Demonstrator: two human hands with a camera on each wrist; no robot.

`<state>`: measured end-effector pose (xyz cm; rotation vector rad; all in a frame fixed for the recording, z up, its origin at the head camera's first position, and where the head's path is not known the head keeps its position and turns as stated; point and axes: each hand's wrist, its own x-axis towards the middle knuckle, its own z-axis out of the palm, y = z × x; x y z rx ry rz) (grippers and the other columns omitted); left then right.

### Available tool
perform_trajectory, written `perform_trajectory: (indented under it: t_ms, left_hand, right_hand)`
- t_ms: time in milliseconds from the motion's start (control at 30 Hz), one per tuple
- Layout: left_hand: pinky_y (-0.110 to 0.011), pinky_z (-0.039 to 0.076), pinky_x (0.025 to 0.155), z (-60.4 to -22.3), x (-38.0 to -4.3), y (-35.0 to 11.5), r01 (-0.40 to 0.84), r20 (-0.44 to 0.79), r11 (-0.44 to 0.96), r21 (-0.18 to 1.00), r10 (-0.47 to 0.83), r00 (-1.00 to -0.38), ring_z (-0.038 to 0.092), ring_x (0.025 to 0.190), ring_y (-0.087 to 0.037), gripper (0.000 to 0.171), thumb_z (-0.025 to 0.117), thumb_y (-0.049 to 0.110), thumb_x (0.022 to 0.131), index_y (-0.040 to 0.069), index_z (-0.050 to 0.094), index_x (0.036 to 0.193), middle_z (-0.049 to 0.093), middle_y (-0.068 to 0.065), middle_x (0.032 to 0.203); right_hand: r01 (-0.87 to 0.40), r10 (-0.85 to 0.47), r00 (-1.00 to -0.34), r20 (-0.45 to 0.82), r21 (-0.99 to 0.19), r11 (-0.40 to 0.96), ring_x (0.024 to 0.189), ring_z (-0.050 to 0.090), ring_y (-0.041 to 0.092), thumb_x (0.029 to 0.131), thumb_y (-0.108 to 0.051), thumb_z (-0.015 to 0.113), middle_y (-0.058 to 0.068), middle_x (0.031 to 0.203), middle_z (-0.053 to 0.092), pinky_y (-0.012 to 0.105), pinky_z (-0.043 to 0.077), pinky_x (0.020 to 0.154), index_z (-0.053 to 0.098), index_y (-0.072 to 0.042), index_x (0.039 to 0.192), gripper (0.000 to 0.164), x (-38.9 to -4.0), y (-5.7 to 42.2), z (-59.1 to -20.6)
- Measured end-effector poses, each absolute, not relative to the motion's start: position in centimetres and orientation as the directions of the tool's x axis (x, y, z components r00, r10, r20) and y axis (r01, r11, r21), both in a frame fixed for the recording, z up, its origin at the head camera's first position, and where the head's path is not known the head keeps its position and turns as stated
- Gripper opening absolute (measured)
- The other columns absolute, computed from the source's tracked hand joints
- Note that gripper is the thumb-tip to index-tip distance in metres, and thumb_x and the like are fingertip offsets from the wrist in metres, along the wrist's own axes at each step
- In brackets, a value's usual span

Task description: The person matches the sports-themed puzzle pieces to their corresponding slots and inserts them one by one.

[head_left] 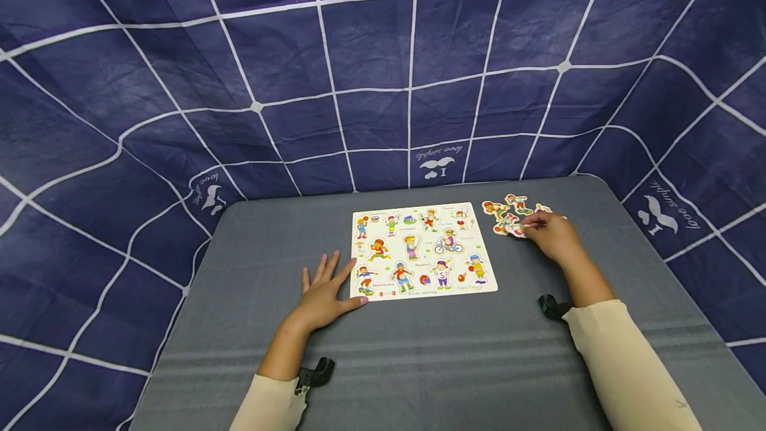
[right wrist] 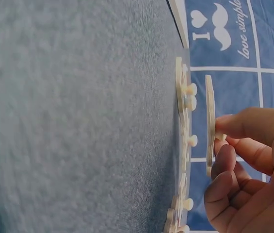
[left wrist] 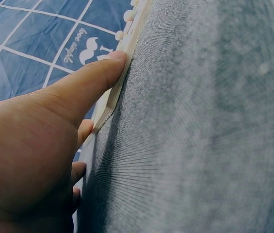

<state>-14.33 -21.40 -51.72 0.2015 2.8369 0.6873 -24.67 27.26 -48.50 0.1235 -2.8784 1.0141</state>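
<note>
A white wooden puzzle board (head_left: 385, 268) printed with cartoon children playing sports lies on the table. The left hand (head_left: 321, 301) rests at its left edge with fingers spread; in the left wrist view its thumb (left wrist: 95, 75) lies on the board's rim (left wrist: 113, 94). Right of the board, the right hand (head_left: 553, 237) pinches a thin wooden puzzle piece (right wrist: 209, 121) by its small knob, between thumb and fingers. The right wrist view shows this piece raised above several other knobbed puzzle pieces (right wrist: 180, 92). Its picture cannot be made out.
Loose sports-figure pieces (head_left: 495, 209) lie in a cluster near the table's far right. Grey cloth covers the table (head_left: 431, 358). Blue curtains (head_left: 371, 118) with white grid lines stand behind it and at both sides.
</note>
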Motion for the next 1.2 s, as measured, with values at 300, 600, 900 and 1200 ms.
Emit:
perform_trajectory:
  t_ms: [300,600,900,1200]
  left_hand:
    - [-0.07,-0.012,0.119,-51.6,-14.3,-21.4,0.082,-0.186,0.883,0.462,0.187,-0.965,-0.006,0.159,-0.037,0.096,0.067,0.071,0.083,0.033,0.027,0.161,0.006,-0.009,0.172]
    - [-0.07,-0.013,0.119,-51.6,-14.3,-21.4,0.084,-0.189,0.883,0.462,0.191,-0.963,-0.007,0.159,-0.036,0.095,0.066,0.071,0.084,0.033,0.026,0.161,0.005,-0.008,0.172]
    - [-0.07,-0.013,0.119,-51.5,-14.2,-21.3,0.088,-0.184,0.879,0.469,0.194,-0.964,-0.006,0.159,-0.036,0.095,0.066,0.071,0.084,0.033,0.026,0.161,0.005,-0.008,0.172]
    - [-0.07,-0.013,0.119,-51.5,-14.2,-21.3,0.086,-0.187,0.879,0.468,0.194,-0.963,-0.007,0.159,-0.036,0.095,0.066,0.071,0.084,0.033,0.026,0.161,0.005,-0.008,0.172]
  right_hand:
    - [-0.073,-0.01,-0.995,0.104,-0.624,0.778,0.072,0.058,0.01,0.091,-0.015,0.07,0.017,0.094,0.074,0.028,0.043,0.065,0.074,-0.001,0.102,0.018,-24.1,26.6,-48.4]
    - [-0.09,-0.022,-0.993,0.114,-0.637,0.766,0.074,0.058,0.009,0.091,-0.016,0.071,0.017,0.092,0.073,0.025,0.044,0.066,0.073,0.002,0.1,0.02,-23.8,25.9,-48.2]
    - [-0.096,-0.026,-0.993,0.119,-0.628,0.772,0.069,0.055,0.009,0.092,-0.019,0.072,0.01,0.084,0.071,0.027,0.042,0.065,0.072,-0.001,0.094,0.018,-23.4,24.9,-47.8]
    - [-0.101,-0.033,-0.993,0.118,-0.643,0.759,0.065,0.053,0.01,0.091,-0.02,0.072,0.006,0.079,0.068,0.024,0.042,0.059,0.071,-0.003,0.093,0.017,-23.3,23.8,-47.6]
